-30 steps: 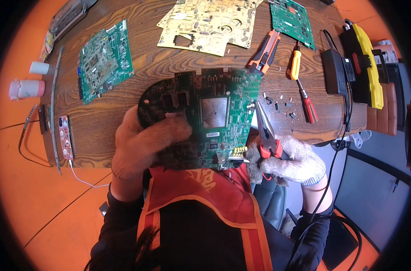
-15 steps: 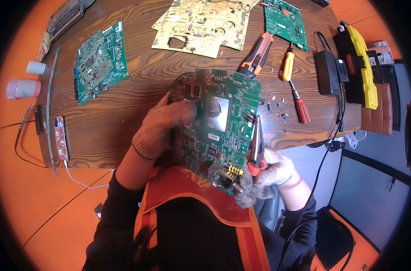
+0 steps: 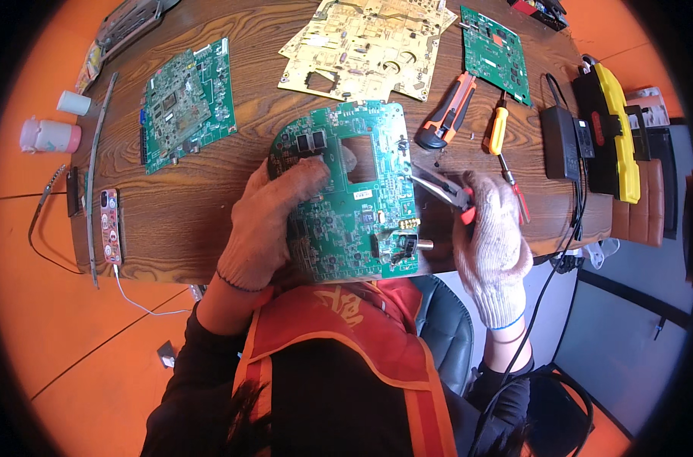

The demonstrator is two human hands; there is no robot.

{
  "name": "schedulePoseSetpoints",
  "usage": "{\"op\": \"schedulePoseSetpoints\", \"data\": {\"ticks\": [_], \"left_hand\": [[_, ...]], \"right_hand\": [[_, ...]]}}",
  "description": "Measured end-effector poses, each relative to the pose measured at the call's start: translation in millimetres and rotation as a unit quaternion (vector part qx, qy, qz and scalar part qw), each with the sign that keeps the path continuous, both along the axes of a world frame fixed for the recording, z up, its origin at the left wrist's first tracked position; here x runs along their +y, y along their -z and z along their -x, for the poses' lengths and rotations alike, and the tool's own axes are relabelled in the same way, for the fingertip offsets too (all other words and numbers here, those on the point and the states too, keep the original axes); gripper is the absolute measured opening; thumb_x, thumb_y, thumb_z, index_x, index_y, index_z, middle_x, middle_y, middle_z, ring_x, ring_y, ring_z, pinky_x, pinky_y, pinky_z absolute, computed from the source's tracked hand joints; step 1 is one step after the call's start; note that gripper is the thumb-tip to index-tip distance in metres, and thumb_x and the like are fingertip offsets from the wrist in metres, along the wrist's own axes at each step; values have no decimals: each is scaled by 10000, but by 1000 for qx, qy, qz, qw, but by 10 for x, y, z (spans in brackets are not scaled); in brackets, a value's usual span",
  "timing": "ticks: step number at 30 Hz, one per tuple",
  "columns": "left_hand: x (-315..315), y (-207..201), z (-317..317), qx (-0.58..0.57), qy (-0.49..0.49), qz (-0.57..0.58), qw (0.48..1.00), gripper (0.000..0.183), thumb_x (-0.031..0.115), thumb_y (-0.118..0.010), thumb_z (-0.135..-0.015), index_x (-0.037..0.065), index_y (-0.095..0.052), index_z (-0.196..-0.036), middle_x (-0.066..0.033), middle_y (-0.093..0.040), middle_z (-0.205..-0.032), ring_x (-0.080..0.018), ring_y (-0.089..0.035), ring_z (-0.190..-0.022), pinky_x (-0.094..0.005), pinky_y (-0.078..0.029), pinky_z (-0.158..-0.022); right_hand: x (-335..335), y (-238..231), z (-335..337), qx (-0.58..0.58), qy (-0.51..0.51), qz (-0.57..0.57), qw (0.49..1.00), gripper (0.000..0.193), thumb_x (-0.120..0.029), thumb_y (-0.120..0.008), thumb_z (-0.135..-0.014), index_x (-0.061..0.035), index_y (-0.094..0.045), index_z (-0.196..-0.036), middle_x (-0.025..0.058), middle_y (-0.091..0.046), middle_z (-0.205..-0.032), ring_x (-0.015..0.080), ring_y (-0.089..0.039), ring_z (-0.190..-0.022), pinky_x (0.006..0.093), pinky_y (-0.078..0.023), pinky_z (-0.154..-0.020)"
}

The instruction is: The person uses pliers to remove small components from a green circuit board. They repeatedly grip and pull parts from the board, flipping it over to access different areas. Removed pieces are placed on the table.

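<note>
A green circuit board (image 3: 342, 217) is held up over the near edge of the table, its component side facing up. My left hand (image 3: 266, 217), in a knitted work glove, is closed around the board's left edge, thumb on top; the fingers beneath are hidden. On the board is a large shiny square (image 3: 358, 160), with a metal connector (image 3: 396, 245) near the lower right corner. My gloved right hand (image 3: 495, 247) is closed on red-handled pliers (image 3: 447, 190). Their jaws reach the right edge of the board; whether they touch or grip anything there I cannot tell.
Farther off lie yellowish boards (image 3: 361, 46), a green board (image 3: 495, 57) and stacked green boards (image 3: 186, 107). An orange utility knife (image 3: 449, 113), a screwdriver (image 3: 499, 131) and a black power adapter (image 3: 558, 141) lie right. A phone (image 3: 111, 227) and cups (image 3: 51, 136) are left.
The board has turned slightly and now lies more level. My right hand has moved up and right from beneath the board's lower corner, swinging the pliers to point left at its edge.
</note>
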State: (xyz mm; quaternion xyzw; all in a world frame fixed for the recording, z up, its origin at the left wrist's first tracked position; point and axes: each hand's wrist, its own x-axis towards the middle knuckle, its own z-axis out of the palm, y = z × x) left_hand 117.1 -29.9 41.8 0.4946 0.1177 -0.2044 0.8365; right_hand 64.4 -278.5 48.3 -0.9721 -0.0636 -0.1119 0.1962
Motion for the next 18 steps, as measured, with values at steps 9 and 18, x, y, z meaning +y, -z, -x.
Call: {"op": "schedulePoseSetpoints", "data": {"ticks": [9, 18], "left_hand": [[-38, -139, 58, 2, 13, -81, 997, 354, 131, -615, -880, -15, -616, -1202, -101, -690, -1053, -172, -664, -896, -307, -562, -797], [-96, -346, 128, 3, 27, -191, 981, 289, 136, -659, -841, 18, -688, -1103, -58, -702, -984, -134, -648, -859, -257, -533, -779]], "right_hand": [[-14, 34, -97, -47, 19, 76, 996, 579, 64, -666, -719, -21, -514, -1271, 211, -549, -1244, 405, -532, -1165, 447, -442, -1000], [-42, 29, -153, -36, 28, 178, 983, 604, 20, -712, -702, -42, -515, -1270, 190, -547, -1234, 396, -531, -1153, 463, -461, -960]]}}
